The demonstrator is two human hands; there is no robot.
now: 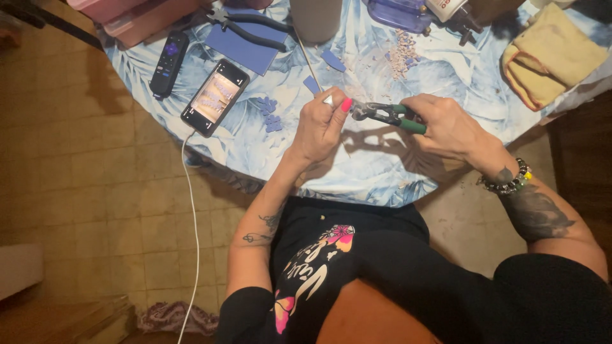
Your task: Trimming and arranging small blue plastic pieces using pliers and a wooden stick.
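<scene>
My left hand (320,127) is raised over the table's near edge, pinching a small pale piece (328,99) between thumb and fingers. My right hand (446,125) grips green-handled pliers (386,114), whose jaws point left and meet the piece at my left fingertips. A thin stick (307,58) runs up from my left hand toward a grey cylinder. Small purple cut shapes (269,113) lie just left of my left hand.
The table has a blue leaf-print cloth (376,172). On it lie a lit phone (215,97) with a white cable, a black remote (168,64), black pliers (252,28) on a blue sheet, a pile of pale bits (401,54), and a yellow cloth (551,54).
</scene>
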